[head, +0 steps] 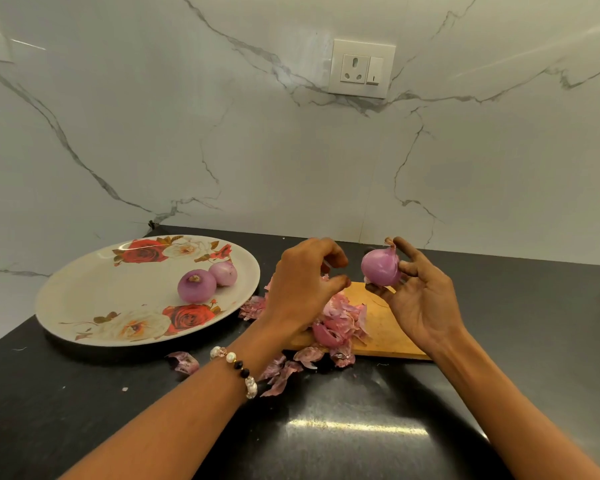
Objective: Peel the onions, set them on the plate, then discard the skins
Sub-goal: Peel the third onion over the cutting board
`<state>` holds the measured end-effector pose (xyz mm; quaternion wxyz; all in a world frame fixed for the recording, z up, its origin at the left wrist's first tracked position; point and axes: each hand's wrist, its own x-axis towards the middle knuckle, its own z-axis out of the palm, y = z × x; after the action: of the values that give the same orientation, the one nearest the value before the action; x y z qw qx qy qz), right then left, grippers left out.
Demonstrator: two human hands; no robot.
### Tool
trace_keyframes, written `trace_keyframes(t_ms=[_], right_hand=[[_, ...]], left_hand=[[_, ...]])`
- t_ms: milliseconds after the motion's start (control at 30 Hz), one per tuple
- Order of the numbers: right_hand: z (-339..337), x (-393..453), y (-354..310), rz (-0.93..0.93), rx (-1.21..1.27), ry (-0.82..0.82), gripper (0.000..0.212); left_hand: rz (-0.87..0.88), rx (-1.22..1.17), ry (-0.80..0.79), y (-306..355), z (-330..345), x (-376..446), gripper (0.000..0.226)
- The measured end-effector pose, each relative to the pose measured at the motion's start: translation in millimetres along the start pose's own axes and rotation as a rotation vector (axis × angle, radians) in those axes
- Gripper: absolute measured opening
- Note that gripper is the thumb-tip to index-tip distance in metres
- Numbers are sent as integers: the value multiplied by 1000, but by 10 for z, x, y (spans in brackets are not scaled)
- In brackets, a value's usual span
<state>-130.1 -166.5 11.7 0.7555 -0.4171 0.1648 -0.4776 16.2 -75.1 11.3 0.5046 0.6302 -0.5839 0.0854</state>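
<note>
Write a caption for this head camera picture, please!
Right hand holds a peeled onion above the cutting board; two onions wait on the plate.

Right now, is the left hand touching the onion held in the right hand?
Apart. The head view shows dark counter between the left hand and the onion that the right hand holds.

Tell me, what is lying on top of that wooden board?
A heap of purple onion skins covers the left part of the wooden board. The left hand hides the board's far left end, so anything under it cannot be seen.
</note>
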Motion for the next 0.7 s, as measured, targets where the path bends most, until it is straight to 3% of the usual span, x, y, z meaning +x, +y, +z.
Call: trace_keyframes(t_ms=[133, 333, 600, 700], right_hand=[[8, -16, 16, 12, -19, -27, 38], [60, -60, 45, 8, -98, -62, 21], [67, -66, 60, -7, -147, -141, 19], [50, -44, 93, -1, -200, -167, 28]], left_hand=[[-67, -106, 11, 3, 20, -8, 8], [-143, -193, 46, -3, 0, 7, 16], [-164, -289, 17, 29, -3, -3, 19], [-185, -310, -4, 31, -10, -7, 21]])
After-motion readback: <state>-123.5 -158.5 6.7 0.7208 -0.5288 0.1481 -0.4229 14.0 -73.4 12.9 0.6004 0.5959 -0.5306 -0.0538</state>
